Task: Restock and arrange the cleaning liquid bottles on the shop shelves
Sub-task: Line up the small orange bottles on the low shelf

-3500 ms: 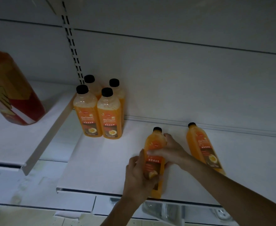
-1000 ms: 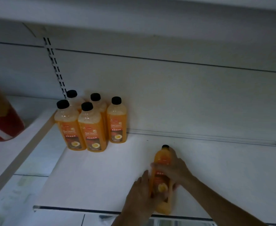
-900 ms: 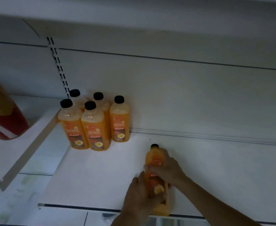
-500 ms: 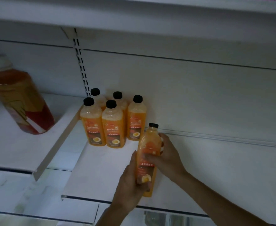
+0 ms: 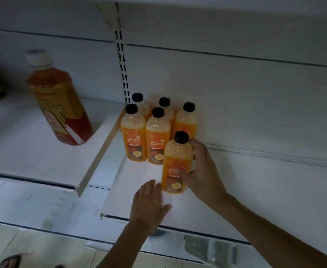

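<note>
An orange floor-cleaner bottle (image 5: 175,163) with a black cap stands upright on the white shelf (image 5: 143,207), just in front of and to the right of a cluster of several identical bottles (image 5: 146,132) at the back left. My right hand (image 5: 201,171) grips its right side, thumb across the label and fingers behind the shoulder. My left hand (image 5: 149,206) lies flat and relaxed on the shelf at the bottle's lower left, fingertips close to its base, holding nothing.
A large bottle of red-brown liquid with a white cap (image 5: 59,101) stands on the higher left shelf (image 5: 33,163). A slotted upright (image 5: 122,60) runs up the back wall. Bare shelf stretches to the right. The floor shows below.
The bottle went from lying on the shelf, held in both hands, to standing upright beside the cluster. My left hand has let go and dropped to the shelf; the right still holds it.
</note>
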Motion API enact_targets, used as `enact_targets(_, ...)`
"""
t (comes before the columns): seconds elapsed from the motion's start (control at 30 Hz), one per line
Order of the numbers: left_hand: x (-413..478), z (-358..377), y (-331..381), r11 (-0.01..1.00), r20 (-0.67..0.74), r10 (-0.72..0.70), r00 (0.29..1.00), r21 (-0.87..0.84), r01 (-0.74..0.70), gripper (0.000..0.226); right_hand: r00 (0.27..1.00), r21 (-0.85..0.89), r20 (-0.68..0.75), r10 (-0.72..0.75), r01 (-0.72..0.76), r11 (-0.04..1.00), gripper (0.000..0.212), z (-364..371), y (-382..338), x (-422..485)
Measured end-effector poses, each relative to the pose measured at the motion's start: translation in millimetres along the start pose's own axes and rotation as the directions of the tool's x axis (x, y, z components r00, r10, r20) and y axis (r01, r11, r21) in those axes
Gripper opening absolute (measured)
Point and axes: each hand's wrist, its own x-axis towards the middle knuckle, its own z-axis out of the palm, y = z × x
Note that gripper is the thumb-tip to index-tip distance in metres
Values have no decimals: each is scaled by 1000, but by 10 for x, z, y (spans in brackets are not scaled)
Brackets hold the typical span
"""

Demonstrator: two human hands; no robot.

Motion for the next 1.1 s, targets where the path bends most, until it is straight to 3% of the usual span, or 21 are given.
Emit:
enact_targets(0.07, -57, 34, -70, 999, 125, -13, 992, 38, 8, 70, 999, -27, -20, 25, -26, 999, 69, 34, -9, 88)
enact_targets(0.4, -79, -21, -32, 997, 204, -23, 979, 72, 8, 69, 988, -98, -129, 85, -98, 990, 69, 102, 52, 366)
enact_targets(0.87, -74, -50, 18, 998, 208, -35, 978, 58, 23, 68, 985, -104, -143, 97, -112, 988, 66, 61, 122, 636)
enact_targets(1.1, -40, -187, 64, 998, 210, -48, 976, 44, 40, 68, 976, -13, -90, 197, -199, 980, 72, -35, 64, 640)
